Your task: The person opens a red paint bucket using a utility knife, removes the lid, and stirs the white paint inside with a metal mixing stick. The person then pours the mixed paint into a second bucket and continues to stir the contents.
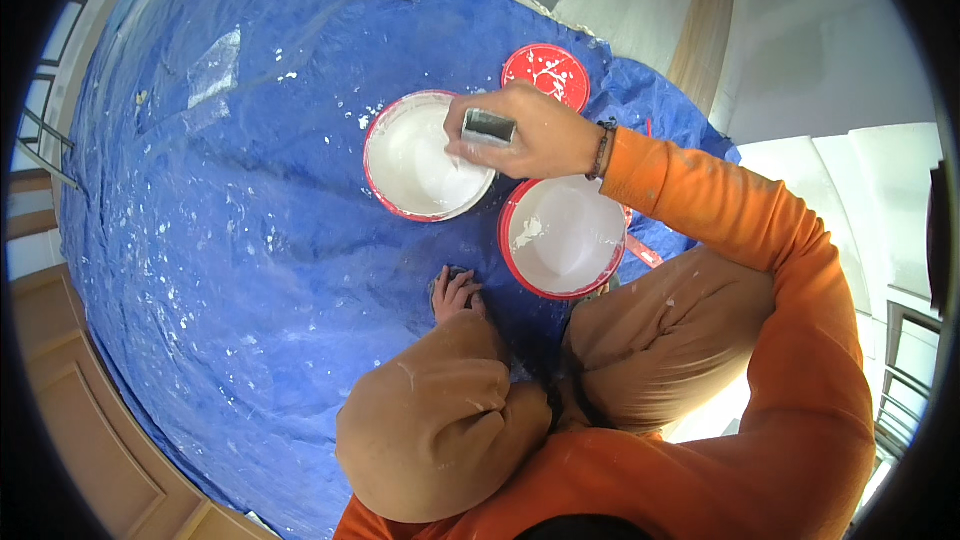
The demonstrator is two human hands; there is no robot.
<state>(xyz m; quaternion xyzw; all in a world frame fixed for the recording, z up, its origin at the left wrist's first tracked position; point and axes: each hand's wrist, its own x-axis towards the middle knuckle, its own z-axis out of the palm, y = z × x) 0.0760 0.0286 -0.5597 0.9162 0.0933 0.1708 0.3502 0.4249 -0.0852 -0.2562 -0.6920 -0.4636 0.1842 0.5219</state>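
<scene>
The right hand (535, 135) has its grip closed around a metal-ferruled brush (487, 127), held over the near rim of a red bucket of white paint (420, 155) on the blue tarp (220, 200). The left hand (455, 292) rests loosely curled on the tarp beside the knee, holding nothing, below that bucket and just left of a second red bucket (562, 237).

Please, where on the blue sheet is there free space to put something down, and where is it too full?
The blue tarp is bare left of the left bucket, up to the wooden floor edge. It is crowded on the right: the right hand with a brush, the right bucket, the red lid, the left hand and the knees.
</scene>
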